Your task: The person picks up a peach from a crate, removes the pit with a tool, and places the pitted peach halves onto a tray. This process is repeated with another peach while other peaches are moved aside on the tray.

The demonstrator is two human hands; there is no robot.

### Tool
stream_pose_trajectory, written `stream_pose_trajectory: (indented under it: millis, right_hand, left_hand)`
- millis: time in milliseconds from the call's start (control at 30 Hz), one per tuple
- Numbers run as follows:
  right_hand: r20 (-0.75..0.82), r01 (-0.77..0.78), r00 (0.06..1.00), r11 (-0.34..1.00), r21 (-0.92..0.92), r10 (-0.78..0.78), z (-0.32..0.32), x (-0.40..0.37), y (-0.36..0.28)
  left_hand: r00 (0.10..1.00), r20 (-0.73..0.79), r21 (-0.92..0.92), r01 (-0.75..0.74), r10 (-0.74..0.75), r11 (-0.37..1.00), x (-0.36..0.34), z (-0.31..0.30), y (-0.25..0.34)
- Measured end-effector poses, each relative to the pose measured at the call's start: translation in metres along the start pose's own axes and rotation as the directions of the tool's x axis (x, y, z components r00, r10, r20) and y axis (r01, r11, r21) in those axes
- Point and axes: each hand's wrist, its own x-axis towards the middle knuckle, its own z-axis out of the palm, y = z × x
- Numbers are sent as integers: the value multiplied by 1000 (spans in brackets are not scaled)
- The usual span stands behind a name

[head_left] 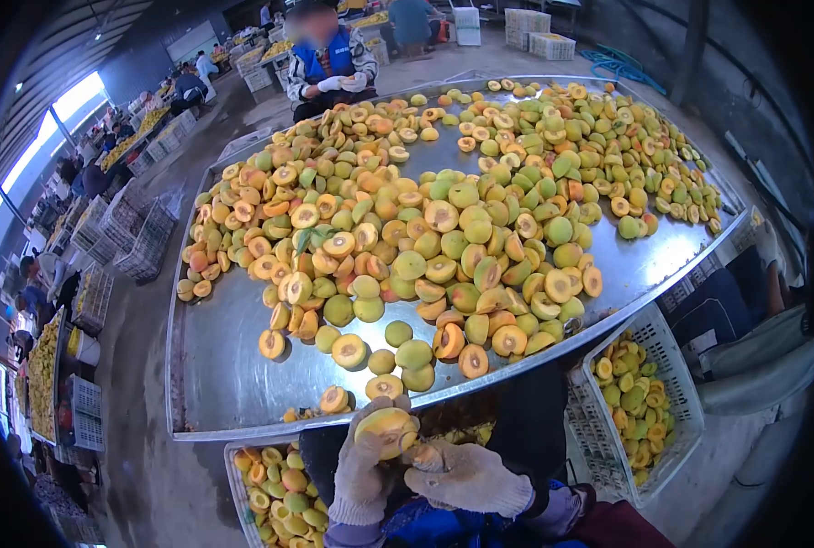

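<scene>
Low in the head view, my left hand (359, 470), in a pale work glove, is closed around a halved yellow peach (391, 433), its cut face showing. My right hand (473, 477), gloved too, is beside the fruit with thumb and fingers curled together near its lower right side. Whatever the right fingers grip is too small and shaded to make out. Just beyond both hands, loose peach halves (348, 351) lie near the front edge of the metal table (233, 365), in front of a large heap of peaches (425, 228).
A crate of peach halves (644, 402) stands to the right below the table edge; another crate (235, 466) is at lower left. A co-worker (329, 68) in a blue vest is across the table. Stacked crates (133, 228) and other people are farther left.
</scene>
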Motion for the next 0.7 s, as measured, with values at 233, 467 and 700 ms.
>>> stream_pose_trajectory:
  millis: [233, 467, 700]
  right_hand:
    - [-46, 316, 928, 843, -436, -371, 7, -2, 5]
    - [-97, 452, 726, 579, -679, -681, 12, 0, 16]
    - [-53, 549, 724, 622, -558, -687, 18, 3, 22]
  left_hand:
    - [994, -64, 26, -84, 85, 996, -6, 12, -2]
    - [968, -119, 189, -196, 220, 962, -10, 32, 1]
    - [941, -108, 299, -276, 319, 914, -18, 41, 0]
